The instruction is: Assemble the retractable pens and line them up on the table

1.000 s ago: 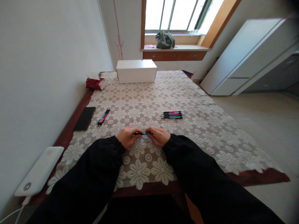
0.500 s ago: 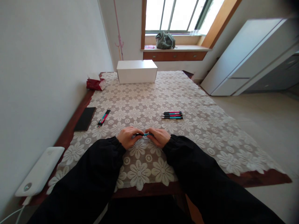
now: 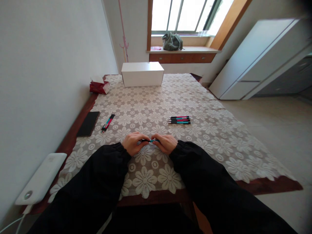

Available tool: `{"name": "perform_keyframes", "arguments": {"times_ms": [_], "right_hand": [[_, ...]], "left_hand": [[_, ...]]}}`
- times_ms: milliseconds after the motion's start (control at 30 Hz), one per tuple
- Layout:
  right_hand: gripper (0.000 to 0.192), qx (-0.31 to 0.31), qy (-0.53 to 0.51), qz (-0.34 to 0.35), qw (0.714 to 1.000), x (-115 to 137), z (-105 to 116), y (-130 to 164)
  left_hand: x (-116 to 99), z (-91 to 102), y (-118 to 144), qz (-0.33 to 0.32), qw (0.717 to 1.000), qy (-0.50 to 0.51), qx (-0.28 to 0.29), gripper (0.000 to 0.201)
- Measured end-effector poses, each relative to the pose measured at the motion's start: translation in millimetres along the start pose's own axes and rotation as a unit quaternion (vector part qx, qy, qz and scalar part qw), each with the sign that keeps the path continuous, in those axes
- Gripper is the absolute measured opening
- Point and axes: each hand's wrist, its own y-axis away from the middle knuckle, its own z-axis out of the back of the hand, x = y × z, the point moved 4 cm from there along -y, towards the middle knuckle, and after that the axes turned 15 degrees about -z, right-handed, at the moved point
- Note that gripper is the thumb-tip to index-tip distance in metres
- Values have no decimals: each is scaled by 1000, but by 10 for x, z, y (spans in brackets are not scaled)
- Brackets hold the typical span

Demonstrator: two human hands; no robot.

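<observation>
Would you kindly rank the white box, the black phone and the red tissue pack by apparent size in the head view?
1. white box
2. black phone, though it lies nearer the camera
3. red tissue pack

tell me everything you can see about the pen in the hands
The pen is slim, with a teal middle section and a dark end toward the left hand; it looks like plastic. It lies roughly level, crosswise to the person, just above the lace tablecloth near the table's front edge. The left hand pinches one end and the right hand the other, so fingers hide both tips and only a short stretch shows. Whether it is whole or in pieces cannot be told.
</observation>
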Motion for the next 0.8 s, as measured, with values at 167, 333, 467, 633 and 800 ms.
{"name": "perform_keyframes", "arguments": {"times_ms": [167, 333, 467, 633, 800], "right_hand": [[13, 13, 6, -14, 1000, 14, 24, 5], [18, 1, 17, 0, 1000, 13, 20, 6], [18, -2, 10, 3, 1000, 8, -3, 0], [15, -3, -5, -14, 1000, 4, 11, -3], [15, -3, -1, 14, 1000, 19, 33, 5]], "left_hand": [[0, -9, 4, 3, 1000, 4, -1, 10], [-22, -20, 0, 5, 1000, 5, -14, 10], [-24, -20, -5, 6, 1000, 5, -14, 10], [-22, -13, 1, 13, 1000, 6, -11, 11], [-48, -12, -1, 1, 1000, 6, -4, 12]]}}
